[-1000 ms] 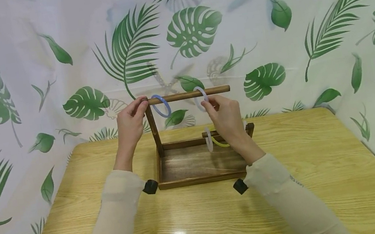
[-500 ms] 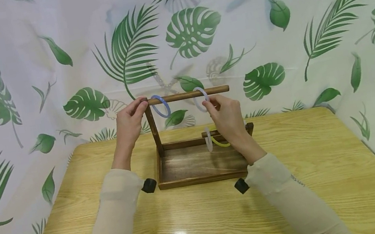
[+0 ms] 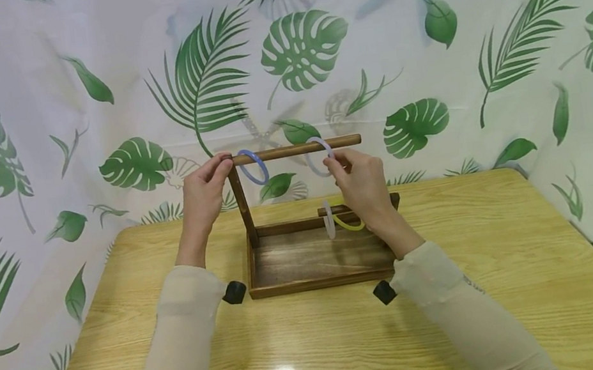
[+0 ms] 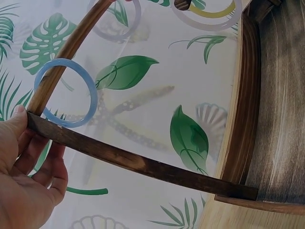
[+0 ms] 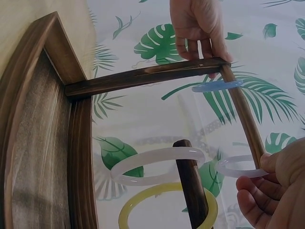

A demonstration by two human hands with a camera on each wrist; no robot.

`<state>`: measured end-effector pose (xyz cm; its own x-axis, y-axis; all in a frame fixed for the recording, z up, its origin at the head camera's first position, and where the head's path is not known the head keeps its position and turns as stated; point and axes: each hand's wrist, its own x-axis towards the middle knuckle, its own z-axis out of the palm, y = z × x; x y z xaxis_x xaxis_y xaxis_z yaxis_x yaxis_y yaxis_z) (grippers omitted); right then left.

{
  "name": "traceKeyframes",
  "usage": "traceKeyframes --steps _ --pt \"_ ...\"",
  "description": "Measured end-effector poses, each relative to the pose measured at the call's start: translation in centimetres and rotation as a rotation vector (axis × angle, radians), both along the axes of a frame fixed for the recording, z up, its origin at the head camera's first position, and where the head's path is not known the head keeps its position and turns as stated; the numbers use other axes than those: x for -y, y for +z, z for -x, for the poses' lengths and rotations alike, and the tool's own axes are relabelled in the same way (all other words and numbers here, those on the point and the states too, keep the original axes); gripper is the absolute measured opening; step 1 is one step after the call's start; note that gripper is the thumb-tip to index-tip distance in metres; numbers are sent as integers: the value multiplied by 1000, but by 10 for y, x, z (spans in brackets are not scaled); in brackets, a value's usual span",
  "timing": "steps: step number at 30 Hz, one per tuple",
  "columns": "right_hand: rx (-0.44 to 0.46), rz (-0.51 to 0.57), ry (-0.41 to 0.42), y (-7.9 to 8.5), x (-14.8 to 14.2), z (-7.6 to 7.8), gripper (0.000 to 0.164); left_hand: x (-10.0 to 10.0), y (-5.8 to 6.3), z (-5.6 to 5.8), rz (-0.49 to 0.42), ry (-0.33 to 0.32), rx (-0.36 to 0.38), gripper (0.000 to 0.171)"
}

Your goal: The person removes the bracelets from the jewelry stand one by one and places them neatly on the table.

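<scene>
A dark wooden stand holds rings that look like bangles. My left hand pinches the top of its left post, where the upper bar joins. Near that corner a blue bangle hangs on the bar, apart from my fingers. Farther right, my right hand pinches a pale lavender bangle that encircles the upper bar. Below, a whitish bangle and a yellow bangle hang on the shorter lower bar. My right hand hides part of that bar in the head view.
The stand's shallow tray base rests on a light wood table. Behind it hangs a leaf-patterned cloth. A black block sits at each cuff, the left block and the right block.
My right hand has shifted slightly right, and the lavender bangle is turned a little more toward the head view. My left hand keeps its hold on the post's top.
</scene>
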<state>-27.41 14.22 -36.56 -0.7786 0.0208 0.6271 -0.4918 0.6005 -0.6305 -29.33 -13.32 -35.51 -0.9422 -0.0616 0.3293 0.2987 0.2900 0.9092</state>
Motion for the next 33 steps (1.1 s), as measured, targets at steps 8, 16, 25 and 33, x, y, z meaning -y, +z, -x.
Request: traceKeyframes --steps 8,16,25,33 --pt "15 5 -4 -1 -4 1 19 0 0 2 -4 -8 3 41" --pt "26 4 -17 1 -7 0 19 -1 0 2 -45 -23 9 40" --pt "21 11 -16 2 -10 -2 18 -1 -1 1 -52 -26 8 41" --pt "22 31 -5 2 -14 -3 18 -1 -2 1 -60 -37 13 41"
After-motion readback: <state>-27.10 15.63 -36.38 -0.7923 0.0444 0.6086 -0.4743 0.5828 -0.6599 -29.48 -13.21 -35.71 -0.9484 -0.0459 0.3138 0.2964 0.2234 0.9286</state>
